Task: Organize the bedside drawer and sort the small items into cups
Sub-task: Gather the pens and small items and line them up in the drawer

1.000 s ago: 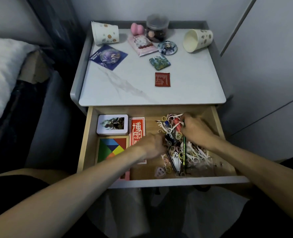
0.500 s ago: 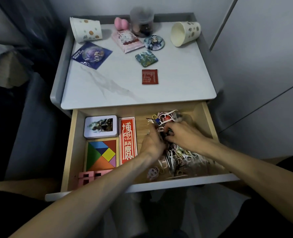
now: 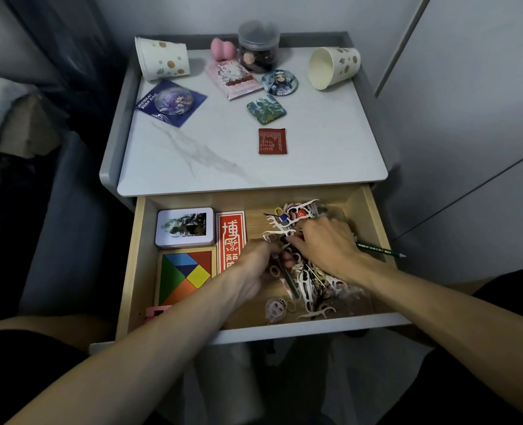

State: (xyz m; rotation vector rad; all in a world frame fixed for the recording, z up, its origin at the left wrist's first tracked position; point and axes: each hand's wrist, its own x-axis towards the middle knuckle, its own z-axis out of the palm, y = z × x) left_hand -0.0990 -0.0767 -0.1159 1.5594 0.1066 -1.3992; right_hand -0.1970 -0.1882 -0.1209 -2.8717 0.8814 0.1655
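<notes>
The wooden drawer (image 3: pixel 374 216) is pulled open. Its right half holds a tangled pile of small items (image 3: pixel 311 289): white floss picks, hair ties and pens. My left hand (image 3: pixel 251 271) reaches into the pile, its fingers curled round a dark pen (image 3: pixel 286 273). My right hand (image 3: pixel 326 245) lies over the back of the pile and grips a green pencil (image 3: pixel 380 250), whose tip pokes out over the drawer's right wall. Two spotted paper cups lie on their sides on the nightstand top, a left cup (image 3: pixel 162 58) and a right cup (image 3: pixel 334 67).
In the drawer's left half sit a picture tin (image 3: pixel 184 227), a red card pack (image 3: pixel 230 237) and a coloured tangram (image 3: pixel 185 276). On top lie a lidded jar (image 3: pixel 257 46), a round badge (image 3: pixel 279 82), a blue packet (image 3: pixel 170 102), a green square (image 3: pixel 266 109) and a red sachet (image 3: pixel 272 141).
The green pencil has swung from lying upright in the pile to pointing right past the drawer wall. Both hands have drawn close together over the pile. The camera view shifted.
</notes>
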